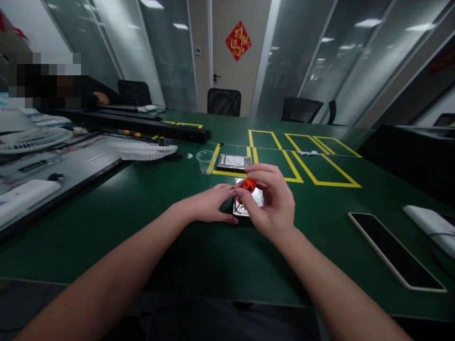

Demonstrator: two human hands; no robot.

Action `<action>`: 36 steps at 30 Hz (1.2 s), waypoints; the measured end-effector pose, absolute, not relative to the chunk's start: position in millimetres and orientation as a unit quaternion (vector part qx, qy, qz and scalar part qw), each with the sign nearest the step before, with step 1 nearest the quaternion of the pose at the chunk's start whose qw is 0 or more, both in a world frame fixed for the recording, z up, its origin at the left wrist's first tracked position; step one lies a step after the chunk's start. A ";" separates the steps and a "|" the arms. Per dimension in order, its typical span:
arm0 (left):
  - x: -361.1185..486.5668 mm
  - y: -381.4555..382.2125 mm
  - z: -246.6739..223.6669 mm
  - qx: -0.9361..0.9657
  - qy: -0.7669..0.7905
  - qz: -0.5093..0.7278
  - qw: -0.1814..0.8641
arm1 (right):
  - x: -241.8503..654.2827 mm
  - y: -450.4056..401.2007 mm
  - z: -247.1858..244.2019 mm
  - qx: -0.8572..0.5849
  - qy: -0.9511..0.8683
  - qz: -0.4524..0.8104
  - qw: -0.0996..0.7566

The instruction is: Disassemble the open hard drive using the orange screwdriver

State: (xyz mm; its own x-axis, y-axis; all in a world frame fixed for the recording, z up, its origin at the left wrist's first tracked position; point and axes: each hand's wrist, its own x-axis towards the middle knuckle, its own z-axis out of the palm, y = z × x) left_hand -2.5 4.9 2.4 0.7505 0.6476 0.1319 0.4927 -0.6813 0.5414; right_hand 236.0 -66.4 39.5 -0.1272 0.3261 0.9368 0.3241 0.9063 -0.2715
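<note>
A silver hard drive (243,209) lies on the green table between my hands, partly covered by them. My right hand (273,201) is closed around an orange and black screwdriver handle (249,185), held above the drive; its tip is too small to make out. At the drive's left edge rests my left hand (214,203), thumb and fingers apart, the fingertips near the screwdriver. Just behind is a second hard drive (233,162) with a white label, inside a yellow tape outline. A clear plastic cup (206,162) stands to its left.
Fan parts (144,150), a long black bar (152,127) and a large panel (76,163) occupy the left side. A phone (394,251) and a white device (432,227) lie at right. Yellow tape rectangles (329,183) mark the table. Another person sits at the far left.
</note>
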 end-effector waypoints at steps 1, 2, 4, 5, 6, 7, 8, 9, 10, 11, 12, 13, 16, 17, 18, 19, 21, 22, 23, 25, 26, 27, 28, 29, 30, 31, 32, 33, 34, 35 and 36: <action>-2.4 4.8 2.3 0.902 0.317 0.157 0.246 | 236.0 -65.7 38.8 -0.215 -0.750 0.006 0.626; -2.1 4.6 2.4 0.901 0.319 0.154 0.249 | 236.0 -65.2 38.4 -0.213 -0.750 0.009 0.627; -1.5 3.9 3.0 0.899 0.326 0.147 0.252 | 236.1 -64.7 38.7 -0.206 -0.752 0.009 0.626; -1.3 3.4 3.5 0.898 0.330 0.145 0.252 | 236.1 -64.8 39.2 -0.202 -0.754 0.008 0.625; -1.0 3.0 3.9 0.897 0.333 0.144 0.251 | 236.2 -65.3 39.8 -0.198 -0.756 0.007 0.624; -0.9 2.7 4.4 0.898 0.333 0.146 0.249 | 236.3 -66.0 40.5 -0.196 -0.757 0.005 0.623; -0.8 2.4 4.8 0.899 0.330 0.148 0.247 | 236.5 -67.0 41.2 -0.197 -0.757 0.004 0.623; -0.7 2.2 5.1 0.901 0.324 0.150 0.245 | 236.7 -68.1 41.9 -0.200 -0.757 0.004 0.622; -0.6 2.2 5.2 0.904 0.319 0.152 0.243 | 237.0 -69.2 42.5 -0.205 -0.757 0.003 0.621; -0.5 2.2 5.2 0.905 0.314 0.154 0.241 | 237.4 -70.2 43.1 -0.209 -0.758 0.002 0.618; -0.3 2.4 5.0 0.906 0.311 0.155 0.241 | 237.7 -70.9 43.6 -0.213 -0.759 -0.001 0.616; -0.2 2.7 4.7 0.907 0.309 0.156 0.241 | 238.0 -71.5 44.1 -0.213 -0.760 -0.003 0.614; -0.1 3.4 3.8 0.906 0.309 0.160 0.240 | 237.9 -71.7 44.9 -0.208 -0.759 -0.009 0.617; -0.2 3.4 3.8 0.906 0.310 0.159 0.240 | 237.5 -71.6 45.1 -0.208 -0.757 -0.011 0.620; -0.3 3.4 4.0 0.906 0.312 0.158 0.240 | 237.0 -71.5 45.3 -0.210 -0.755 -0.013 0.621; -0.4 3.3 4.3 0.905 0.314 0.157 0.241 | 236.6 -71.4 45.5 -0.213 -0.754 -0.017 0.621; -0.4 2.9 5.3 0.904 0.315 0.156 0.243 | 236.0 -71.1 45.7 -0.221 -0.753 -0.025 0.619; -0.4 2.7 5.7 0.904 0.313 0.157 0.243 | 235.9 -70.8 45.7 -0.223 -0.754 -0.029 0.617; -0.2 2.5 6.0 0.905 0.312 0.157 0.244 | 235.9 -70.4 45.5 -0.223 -0.755 -0.031 0.616; 0.2 2.3 6.0 0.904 0.312 0.157 0.245 | 236.0 -69.3 44.9 -0.223 -0.758 -0.033 0.613; 0.4 2.3 5.9 0.904 0.312 0.157 0.247 | 236.0 -68.8 44.5 -0.222 -0.758 -0.032 0.612; 0.5 2.3 5.7 0.903 0.312 0.159 0.248 | 236.1 -68.3 44.2 -0.220 -0.759 -0.030 0.612; 0.7 2.3 5.6 0.903 0.311 0.160 0.249 | 236.1 -68.1 43.9 -0.218 -0.760 -0.027 0.612; 0.8 2.3 5.6 0.903 0.309 0.162 0.249 | 236.3 -68.0 43.7 -0.217 -0.760 -0.024 0.613; 0.9 2.4 5.6 0.904 0.307 0.163 0.248 | 236.6 -68.3 43.7 -0.216 -0.760 -0.021 0.613; 1.0 2.5 5.8 0.906 0.305 0.162 0.245 | 237.0 -68.7 43.9 -0.217 -0.760 -0.019 0.612; 1.2 2.6 6.1 0.907 0.304 0.161 0.241 | 237.6 -69.3 44.2 -0.220 -0.761 -0.017 0.610; 1.4 2.8 6.4 0.909 0.304 0.159 0.237 | 238.2 -69.9 44.5 -0.224 -0.760 -0.015 0.609; 1.6 2.9 6.6 0.910 0.304 0.158 0.234 | 238.8 -70.5 44.8 -0.227 -0.759 -0.011 0.610; 1.9 3.1 6.8 0.911 0.304 0.157 0.231 | 239.4 -70.9 45.0 -0.228 -0.758 -0.007 0.610; 2.2 3.2 6.9 0.911 0.304 0.156 0.230 | 239.8 -71.2 45.1 -0.228 -0.758 -0.001 0.612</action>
State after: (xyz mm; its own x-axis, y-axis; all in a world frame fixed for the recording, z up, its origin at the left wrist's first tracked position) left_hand 2.2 3.2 6.9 0.7666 0.6256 0.1447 0.4817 -0.7092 0.5148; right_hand 239.8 -71.2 45.1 -0.1480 0.3442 0.9272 0.3464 0.8961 -0.2774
